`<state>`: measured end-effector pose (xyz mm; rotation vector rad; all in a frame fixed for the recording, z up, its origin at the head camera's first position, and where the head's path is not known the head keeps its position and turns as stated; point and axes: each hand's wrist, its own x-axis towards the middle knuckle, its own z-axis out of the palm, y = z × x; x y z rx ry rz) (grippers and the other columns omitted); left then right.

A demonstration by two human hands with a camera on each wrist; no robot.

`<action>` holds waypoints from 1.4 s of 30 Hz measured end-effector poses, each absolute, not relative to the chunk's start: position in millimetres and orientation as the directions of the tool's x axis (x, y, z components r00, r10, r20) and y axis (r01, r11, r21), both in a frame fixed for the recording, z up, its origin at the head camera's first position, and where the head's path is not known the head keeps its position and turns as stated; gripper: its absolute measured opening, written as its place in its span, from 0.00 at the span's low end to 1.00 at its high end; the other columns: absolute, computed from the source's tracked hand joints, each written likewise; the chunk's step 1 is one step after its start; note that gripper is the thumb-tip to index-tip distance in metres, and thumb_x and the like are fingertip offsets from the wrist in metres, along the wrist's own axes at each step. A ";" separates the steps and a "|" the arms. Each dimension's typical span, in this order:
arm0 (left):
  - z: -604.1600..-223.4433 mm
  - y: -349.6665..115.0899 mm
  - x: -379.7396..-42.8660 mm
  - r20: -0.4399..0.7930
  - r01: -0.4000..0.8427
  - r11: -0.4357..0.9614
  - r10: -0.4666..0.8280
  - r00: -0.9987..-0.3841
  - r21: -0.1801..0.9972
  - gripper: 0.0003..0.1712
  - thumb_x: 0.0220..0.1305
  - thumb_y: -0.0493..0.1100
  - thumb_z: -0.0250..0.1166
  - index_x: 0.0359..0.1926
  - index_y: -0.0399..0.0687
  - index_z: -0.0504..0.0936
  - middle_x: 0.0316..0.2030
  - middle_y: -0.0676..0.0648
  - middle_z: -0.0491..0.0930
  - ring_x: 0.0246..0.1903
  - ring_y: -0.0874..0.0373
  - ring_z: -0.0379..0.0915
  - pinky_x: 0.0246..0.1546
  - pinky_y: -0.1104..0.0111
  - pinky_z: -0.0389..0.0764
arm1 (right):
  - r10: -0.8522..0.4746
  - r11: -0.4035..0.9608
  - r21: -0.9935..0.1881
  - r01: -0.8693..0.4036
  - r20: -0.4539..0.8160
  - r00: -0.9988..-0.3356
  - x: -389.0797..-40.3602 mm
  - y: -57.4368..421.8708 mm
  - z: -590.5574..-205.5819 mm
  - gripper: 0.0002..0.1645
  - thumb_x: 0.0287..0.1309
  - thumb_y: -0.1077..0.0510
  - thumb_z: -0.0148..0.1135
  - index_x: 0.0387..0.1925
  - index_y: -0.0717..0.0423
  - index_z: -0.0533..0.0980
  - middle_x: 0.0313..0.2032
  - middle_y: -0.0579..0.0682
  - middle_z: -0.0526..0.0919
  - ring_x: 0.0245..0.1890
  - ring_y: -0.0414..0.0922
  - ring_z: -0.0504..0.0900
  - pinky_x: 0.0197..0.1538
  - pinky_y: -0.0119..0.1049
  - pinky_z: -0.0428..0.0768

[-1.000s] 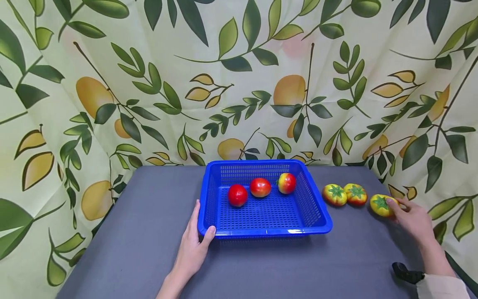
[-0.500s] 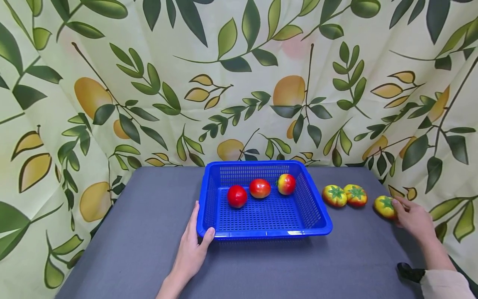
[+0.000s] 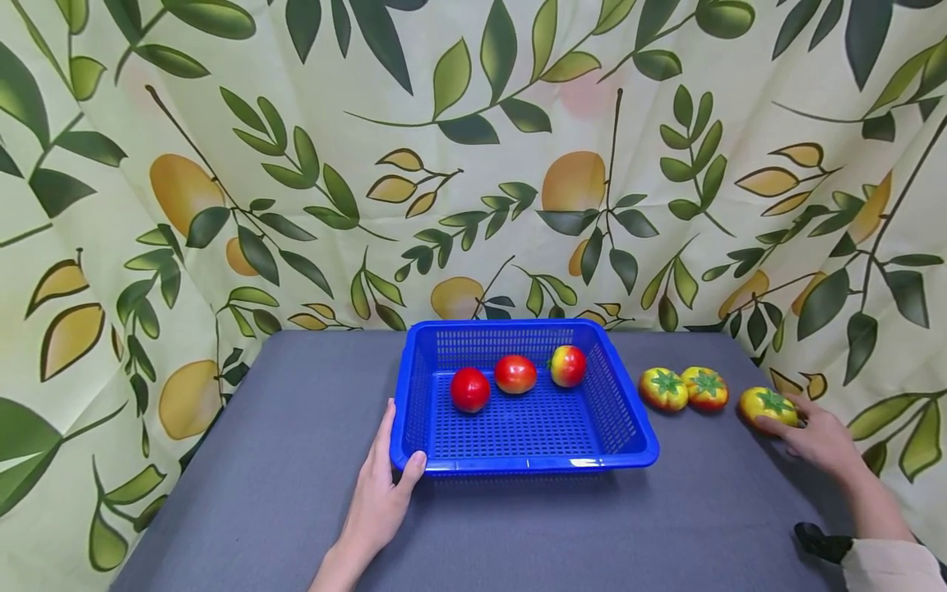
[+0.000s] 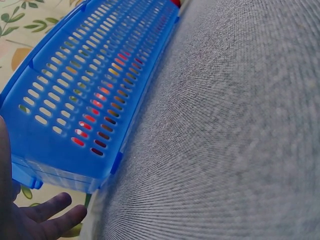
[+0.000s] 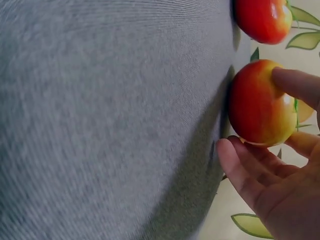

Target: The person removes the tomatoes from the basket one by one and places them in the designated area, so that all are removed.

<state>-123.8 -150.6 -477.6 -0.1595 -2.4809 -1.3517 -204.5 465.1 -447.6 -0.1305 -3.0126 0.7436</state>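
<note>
My left hand point(image 3: 381, 493) holds the near left corner of a blue plastic basket point(image 3: 518, 462), thumb over the rim and fingers along the outer side. In the left wrist view, the basket's slotted wall point(image 4: 75, 90) stands beside two extended fingers point(image 4: 57, 215). Inside it lie three red tomatoes, one point(image 3: 568, 366) partly yellow. My right hand point(image 3: 824, 440) grips a yellow-and-red tomato point(image 3: 765, 403) with a green leafy top, at the table's right side. The right wrist view has the thumb on one side of this tomato point(image 5: 257, 107) and fingers around the other.
Two similar tomatoes point(image 3: 663, 389) point(image 3: 705, 387) sit side by side between the basket and my right hand. A grey cloth point(image 3: 259, 460) covers the table. A leaf-patterned curtain point(image 3: 318, 82) hangs behind and along both sides.
The tomato at my right hand has shifted slightly right, and its leafy top shows more fully now. My right thumb has moved from its top to its near side. Left hand and basket stay put.
</note>
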 end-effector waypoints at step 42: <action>-477.7 -150.5 -123.9 0.335 0.257 0.546 -0.046 -0.941 0.797 0.46 0.70 0.52 0.60 0.79 0.64 0.42 0.76 0.53 0.44 0.73 0.48 0.46 0.64 0.43 0.57 | 0.115 0.773 -0.634 0.011 0.123 -0.986 -222.3 445.9 -460.4 0.46 0.70 0.48 0.55 0.66 0.84 0.50 0.50 0.87 0.66 0.22 0.38 0.80 0.24 0.31 0.78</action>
